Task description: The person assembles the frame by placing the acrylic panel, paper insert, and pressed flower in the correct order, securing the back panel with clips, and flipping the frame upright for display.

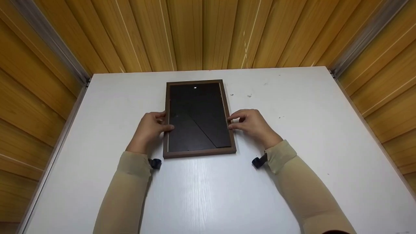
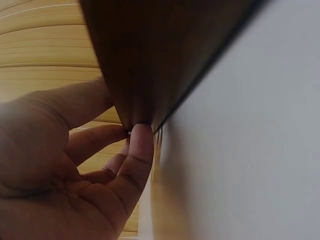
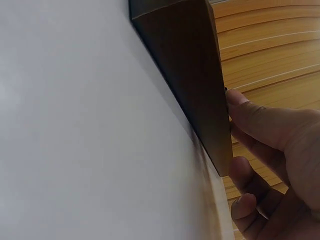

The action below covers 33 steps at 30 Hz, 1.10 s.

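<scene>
A picture frame (image 1: 199,151) with a brown border lies back side up on the white table, its black backing (image 1: 198,100) showing. A slanting line on the backing marks the edge of a stand leg folded flat. My left hand (image 1: 150,130) grips the left border, thumb over the top and fingers against the outer side. In the left wrist view, a fingertip (image 2: 141,137) presses the frame's side close to the tabletop. On the opposite border, my right hand (image 1: 253,125) holds the edge, its thumb (image 3: 237,97) along the upper edge and other fingertips at the side.
The white table (image 1: 325,130) carries small marks to the right of the frame. Wood-patterned panel walls (image 1: 214,35) close in the back and both sides. A small black device (image 1: 156,163) sits at the left wrist, another (image 1: 257,162) at the right.
</scene>
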{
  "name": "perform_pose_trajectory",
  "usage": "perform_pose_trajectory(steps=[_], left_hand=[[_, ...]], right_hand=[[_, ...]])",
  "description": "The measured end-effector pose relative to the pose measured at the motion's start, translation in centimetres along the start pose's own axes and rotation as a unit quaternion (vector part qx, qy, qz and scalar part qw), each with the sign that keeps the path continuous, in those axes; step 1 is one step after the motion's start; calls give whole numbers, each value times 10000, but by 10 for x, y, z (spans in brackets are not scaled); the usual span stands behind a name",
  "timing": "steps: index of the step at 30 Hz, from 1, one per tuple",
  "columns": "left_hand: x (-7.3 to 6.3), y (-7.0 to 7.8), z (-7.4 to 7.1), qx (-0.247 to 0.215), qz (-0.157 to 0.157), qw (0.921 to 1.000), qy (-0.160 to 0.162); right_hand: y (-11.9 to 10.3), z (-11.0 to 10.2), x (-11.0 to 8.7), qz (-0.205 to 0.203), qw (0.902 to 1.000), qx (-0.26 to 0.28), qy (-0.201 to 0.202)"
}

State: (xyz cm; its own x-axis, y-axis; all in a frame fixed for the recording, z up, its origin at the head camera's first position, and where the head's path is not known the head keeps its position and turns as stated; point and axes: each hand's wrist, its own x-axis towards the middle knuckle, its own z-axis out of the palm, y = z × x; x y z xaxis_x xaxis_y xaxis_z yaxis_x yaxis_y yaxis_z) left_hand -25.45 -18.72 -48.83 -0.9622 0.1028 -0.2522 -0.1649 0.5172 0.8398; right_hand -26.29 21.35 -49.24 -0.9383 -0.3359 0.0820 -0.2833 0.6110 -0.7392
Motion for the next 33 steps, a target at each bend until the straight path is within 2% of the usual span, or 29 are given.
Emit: perform_pose_trajectory(steps=[11, 18, 23, 30, 33], left_hand=[[-3, -2, -2, 56, -59, 10000, -19], [-4, 0, -2, 61, -122, 9999, 42], [-6, -2, -1, -61, -138, 9999, 5], [-9, -2, -1, -150, -152, 9998, -11], [-9, -1, 2, -163, -202, 9997, -18]], right_hand=[[-10, 4, -2, -19, 9996, -265, 25], [-30, 1, -1, 82, 9942, -1064, -110], [-46, 0, 2, 241, 9845, -1710, -296], [-71, 0, 11, 629, 9642, -2476, -715], [-78, -1, 14, 607, 9563, -2742, -811]])
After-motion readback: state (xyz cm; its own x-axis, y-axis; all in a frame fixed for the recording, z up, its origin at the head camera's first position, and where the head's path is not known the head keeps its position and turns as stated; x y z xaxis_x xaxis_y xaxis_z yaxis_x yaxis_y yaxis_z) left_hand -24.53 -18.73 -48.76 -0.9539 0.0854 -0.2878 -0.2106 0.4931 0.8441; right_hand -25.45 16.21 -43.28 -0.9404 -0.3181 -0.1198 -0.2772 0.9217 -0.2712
